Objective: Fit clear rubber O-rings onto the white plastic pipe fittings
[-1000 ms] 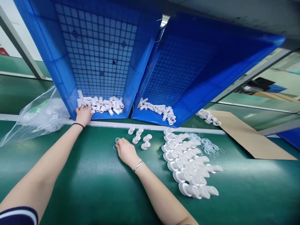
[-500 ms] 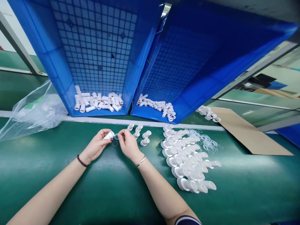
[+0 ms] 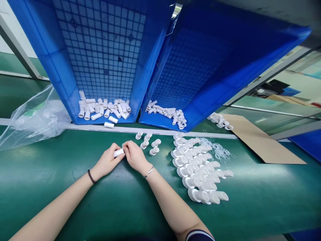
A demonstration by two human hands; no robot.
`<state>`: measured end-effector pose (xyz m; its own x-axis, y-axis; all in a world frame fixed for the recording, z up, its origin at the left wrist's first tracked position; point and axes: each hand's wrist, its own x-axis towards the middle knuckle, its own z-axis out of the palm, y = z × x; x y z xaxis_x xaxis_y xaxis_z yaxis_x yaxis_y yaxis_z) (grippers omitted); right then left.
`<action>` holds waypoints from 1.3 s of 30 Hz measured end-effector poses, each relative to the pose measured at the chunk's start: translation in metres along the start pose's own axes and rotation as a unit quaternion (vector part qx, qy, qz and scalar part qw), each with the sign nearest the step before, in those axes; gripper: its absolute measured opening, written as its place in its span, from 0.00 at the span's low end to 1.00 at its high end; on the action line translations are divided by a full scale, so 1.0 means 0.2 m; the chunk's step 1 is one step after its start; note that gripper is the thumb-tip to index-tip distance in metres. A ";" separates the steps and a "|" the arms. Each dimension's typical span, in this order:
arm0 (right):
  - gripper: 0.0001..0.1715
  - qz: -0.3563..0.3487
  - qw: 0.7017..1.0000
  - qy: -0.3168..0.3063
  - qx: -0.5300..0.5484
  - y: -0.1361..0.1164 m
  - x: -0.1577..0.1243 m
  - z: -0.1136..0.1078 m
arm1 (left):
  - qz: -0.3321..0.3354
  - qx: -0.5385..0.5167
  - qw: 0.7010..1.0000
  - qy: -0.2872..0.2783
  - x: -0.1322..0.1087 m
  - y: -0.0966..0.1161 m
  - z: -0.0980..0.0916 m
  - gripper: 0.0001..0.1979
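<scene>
My left hand (image 3: 107, 160) is closed around a short white plastic tube (image 3: 118, 153), which lies nearly level with one end toward my right hand. The fingertips of my right hand (image 3: 135, 155) are pinched together at that end. A pale edge of a thin clear ring shows at these fingertips, mostly hidden by them. Just right of my hands, several white flanged tubes (image 3: 155, 143) stand upright on the green table. Farther right are close rows of larger white flanged tubes (image 3: 198, 182), with a loose pile of thin clear rings (image 3: 220, 152) behind them.
Two tilted blue bins (image 3: 105, 72) (image 3: 190, 67) stand at the back, with white tubes at their lower ends. One loose tube (image 3: 108, 125) lies at the left bin's front edge. A clear plastic bag (image 3: 42, 117) is at left, a cardboard sheet (image 3: 260, 140) at right.
My hands have come together at the tube, which is now turned more level. Two white tubes have appeared at the left bin's front edge. The view has shifted slightly.
</scene>
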<state>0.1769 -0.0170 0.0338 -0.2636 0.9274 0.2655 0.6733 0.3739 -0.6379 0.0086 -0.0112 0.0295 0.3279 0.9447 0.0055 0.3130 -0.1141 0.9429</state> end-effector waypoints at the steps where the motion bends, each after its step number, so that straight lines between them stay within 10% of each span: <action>1: 0.07 0.003 1.000 -0.006 0.018 0.01 0.00 0.00 | 0.012 0.005 1.000 -0.025 0.00 -0.01 -0.01 0.07; 4: 0.04 0.039 0.990 -0.036 0.130 0.03 0.01 0.01 | 0.060 -0.009 0.996 -0.067 -0.01 -0.02 -0.03 0.08; 11: 0.10 0.156 0.921 -0.052 0.353 0.03 0.03 0.07 | 0.009 -0.204 0.977 0.055 -0.01 -0.06 0.06 0.14; 25: 0.10 0.063 0.987 0.016 0.146 -0.05 -0.01 0.05 | -0.127 -0.456 0.880 0.043 0.01 -0.04 0.09 0.17; 32: 0.13 -0.007 0.996 0.074 -0.043 -0.10 0.18 -0.32 | -0.150 -0.434 0.888 0.025 0.00 -0.07 0.07 0.17; 39: 0.18 0.375 0.878 -0.036 -0.294 0.43 0.57 -0.83 | -0.152 -0.468 0.871 0.020 0.01 -0.08 0.08 0.17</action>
<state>0.3195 0.1201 0.1291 0.3774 0.9168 -0.1304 0.9112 -0.3928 -0.1241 0.0179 -0.0125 0.0092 0.3202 0.8994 -0.2976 -0.4884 0.4259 0.7616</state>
